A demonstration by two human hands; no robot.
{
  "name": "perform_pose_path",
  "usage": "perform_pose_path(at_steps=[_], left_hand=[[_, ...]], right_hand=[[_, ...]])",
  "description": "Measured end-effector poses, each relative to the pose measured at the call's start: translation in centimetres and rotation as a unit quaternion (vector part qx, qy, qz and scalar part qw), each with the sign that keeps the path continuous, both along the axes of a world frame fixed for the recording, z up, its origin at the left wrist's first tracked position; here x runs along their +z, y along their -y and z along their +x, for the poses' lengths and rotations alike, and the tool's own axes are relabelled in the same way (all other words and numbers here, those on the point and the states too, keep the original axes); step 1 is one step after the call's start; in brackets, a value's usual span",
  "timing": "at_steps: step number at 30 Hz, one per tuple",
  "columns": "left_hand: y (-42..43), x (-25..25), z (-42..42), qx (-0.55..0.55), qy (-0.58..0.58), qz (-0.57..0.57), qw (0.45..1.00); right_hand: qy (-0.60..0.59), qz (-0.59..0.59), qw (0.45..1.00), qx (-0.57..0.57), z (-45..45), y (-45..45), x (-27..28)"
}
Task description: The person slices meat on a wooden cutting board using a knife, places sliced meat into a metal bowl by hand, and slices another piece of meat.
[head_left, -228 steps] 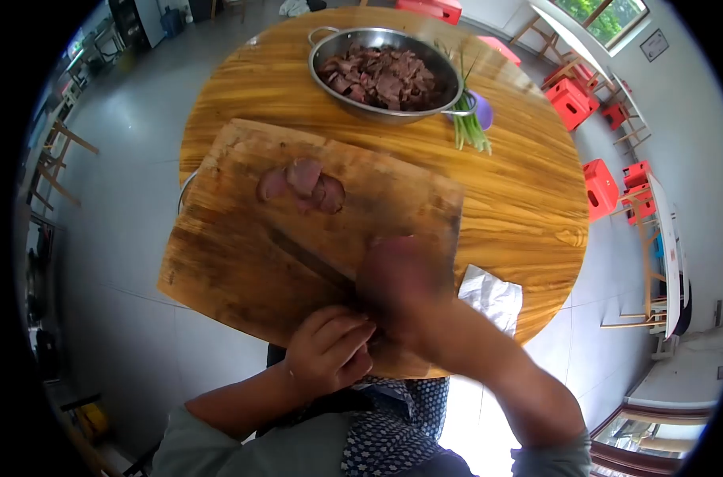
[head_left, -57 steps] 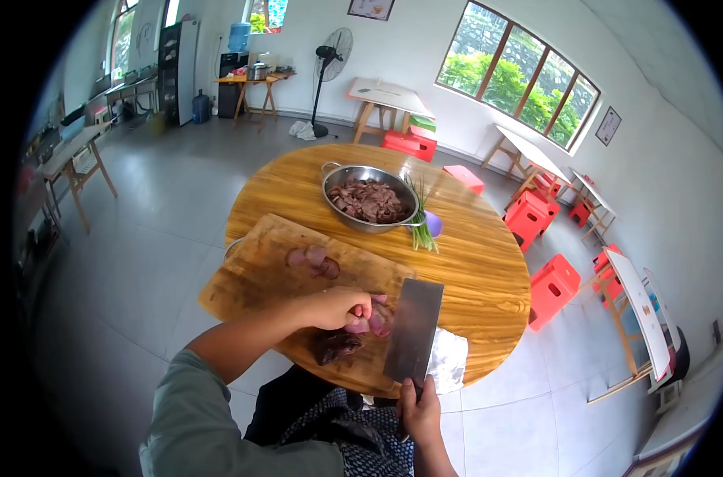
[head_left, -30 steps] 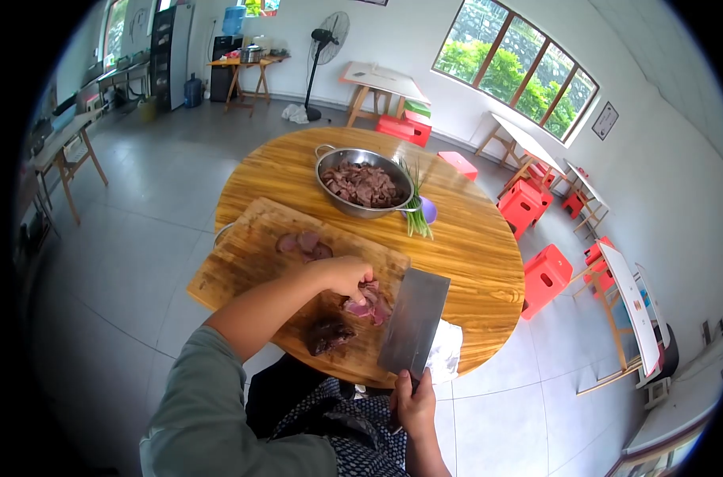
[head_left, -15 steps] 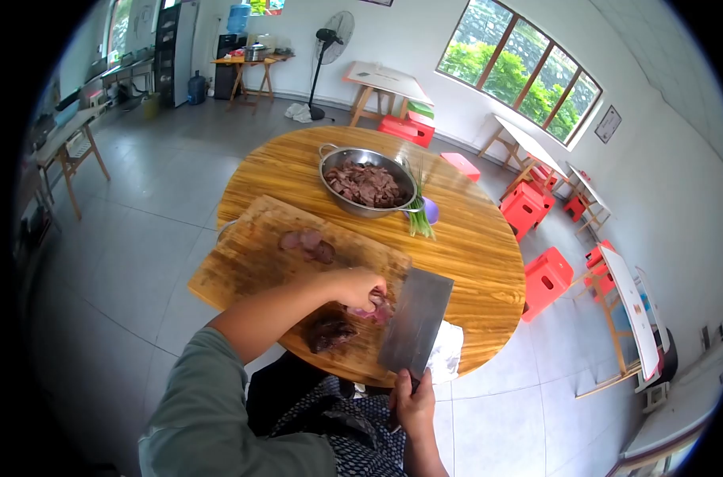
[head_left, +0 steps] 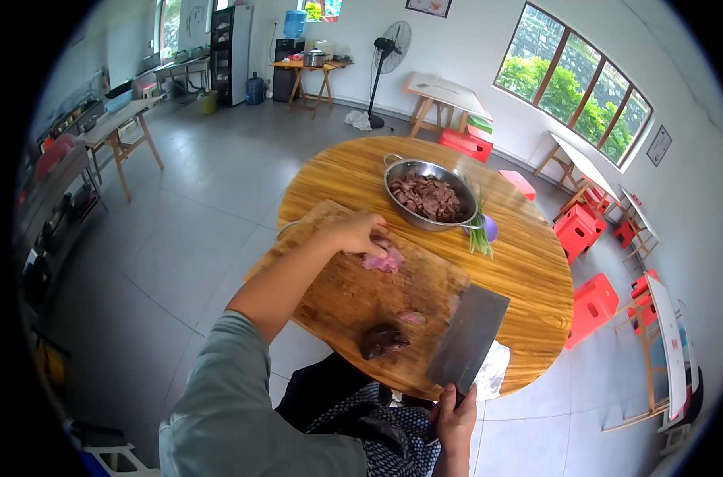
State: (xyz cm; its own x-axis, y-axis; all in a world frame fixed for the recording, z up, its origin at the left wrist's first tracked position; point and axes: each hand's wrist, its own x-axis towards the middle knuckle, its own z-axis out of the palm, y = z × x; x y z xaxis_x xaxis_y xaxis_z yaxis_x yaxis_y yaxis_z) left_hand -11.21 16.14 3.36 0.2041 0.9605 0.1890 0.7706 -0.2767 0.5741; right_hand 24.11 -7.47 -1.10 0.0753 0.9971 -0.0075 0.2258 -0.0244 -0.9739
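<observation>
My left hand [head_left: 360,236] is over the far part of a wooden cutting board [head_left: 338,290], its fingers curled down around pink meat slices [head_left: 384,259]. More slices beside it are partly hidden by the hand. In my right hand [head_left: 455,415] is the handle of a wide cleaver [head_left: 469,334], whose blade lies flat over the board's right edge. A dark chunk of meat [head_left: 384,341] rests near the board's front edge, with a small slice [head_left: 412,317] just behind it.
A two-handled steel bowl [head_left: 393,188] of sliced meat stands on the round wooden table [head_left: 528,274]. Green onions [head_left: 479,238] and a purple item [head_left: 491,229] lie beside it. A white cloth or paper [head_left: 495,370] is by the cleaver. Red stools [head_left: 592,306] stand beyond.
My left hand has carried the meat slices from beside the cleaver to the far side of the board. The cleaver stays at the right edge. The view has swung left.
</observation>
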Motion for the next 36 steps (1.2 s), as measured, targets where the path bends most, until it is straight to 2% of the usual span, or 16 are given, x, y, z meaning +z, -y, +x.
perform_pose_path(at_steps=[2,4,5,7,8,10,13,14,16,18,21,26,30,32,34,36], left_hand=[[0.1,-1.0,-0.9,0.098,-0.119,0.14,0.978],[1.9,-0.3,-0.3,0.069,-0.046,0.145,0.986],[2.6,-0.3,0.5,0.064,-0.044,0.142,0.987],[4.3,-0.5,2.5,-0.082,0.095,-0.001,0.992],[5.1,-0.4,3.8,-0.087,0.104,-0.005,0.991],[6.2,0.0,6.4,-0.158,-0.004,-0.122,0.98],[4.7,-3.4,8.8,-0.209,-0.003,-0.016,0.978],[5.1,-2.5,9.6,-0.19,0.001,-0.022,0.981],[3.7,-4.1,10.6,-0.233,-0.025,-0.012,0.972],[3.3,-4.6,11.3,-0.251,-0.041,-0.039,0.966],[5.6,-3.2,11.2,-0.185,0.026,-0.036,0.982],[5.6,-4.1,9.5,-0.161,0.104,-0.031,0.981],[5.5,-1.7,6.7,-0.153,0.168,0.013,0.974],[4.8,-0.1,5.2,-0.086,0.129,0.063,0.986],[5.2,3.2,4.0,-0.028,0.338,-0.07,0.938],[3.7,4.0,2.3,-0.015,0.225,0.151,0.962]], right_hand=[[0.003,-0.004,1.0,0.002,0.2,-0.1,-0.2],[0.006,-0.007,1.0,-0.002,0.2,0.0,0.0],[0.01,-0.012,1.0,0.001,0.1,0.0,0.2],[0.011,-0.011,1.0,0.0,0.1,0.0,0.1],[0.011,-0.005,1.0,0.005,0.2,-0.1,0.1],[0.016,-0.006,1.0,-0.003,-0.1,-0.1,0.8],[0.052,0.007,0.999,-0.012,-0.1,0.2,0.8],[0.071,0.025,0.997,-0.005,0.1,0.1,-0.1],[0.092,0.01,0.995,-0.03,0.0,-0.1,-0.5],[0.026,0.032,0.999,-0.025,-0.1,-0.2,-1.5],[0.05,0.035,0.998,-0.001,-0.5,-0.1,0.0],[0.046,0.03,0.998,0.012,-0.1,-0.2,-0.1],[0.049,0.043,0.998,0.002,0.0,-0.2,-0.7],[0.076,0.033,0.996,0.016,0.0,-0.1,0.0],[0.101,0.09,0.991,0.0,0.3,-0.4,-1.1],[0.091,0.022,0.996,0.014,-0.1,0.0,0.6]])
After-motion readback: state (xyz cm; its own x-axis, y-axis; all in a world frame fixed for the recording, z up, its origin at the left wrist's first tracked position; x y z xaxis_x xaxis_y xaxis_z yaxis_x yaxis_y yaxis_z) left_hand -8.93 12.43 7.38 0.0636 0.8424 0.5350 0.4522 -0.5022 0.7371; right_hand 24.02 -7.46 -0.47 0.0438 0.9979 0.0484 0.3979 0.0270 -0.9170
